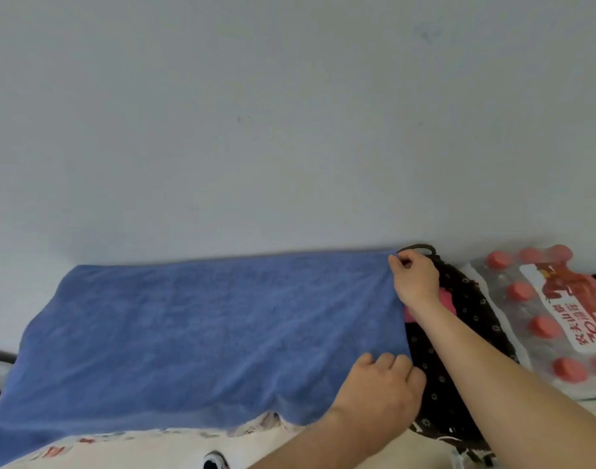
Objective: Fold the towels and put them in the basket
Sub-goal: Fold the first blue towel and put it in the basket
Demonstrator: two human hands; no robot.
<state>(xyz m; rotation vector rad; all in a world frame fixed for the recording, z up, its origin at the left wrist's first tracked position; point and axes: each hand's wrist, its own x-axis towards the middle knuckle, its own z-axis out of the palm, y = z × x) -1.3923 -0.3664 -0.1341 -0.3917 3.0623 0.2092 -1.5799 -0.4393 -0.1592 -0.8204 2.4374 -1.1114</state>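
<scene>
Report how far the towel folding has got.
Done: nothing clearly; a pink item lies in the dark basket, unclear whether a towel. In hand: blue towel spread flat, right hand and left hand holding its right-edge corners. Left: fold it, put it in the basket.

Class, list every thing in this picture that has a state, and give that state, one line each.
blue towel: spread flat, unfolded.
right hand: pinches the towel's far right corner.
left hand: grips its near right corner.
dark fabric basket: holds a pink cloth.
bottle pack: wrapped, caps on.
</scene>
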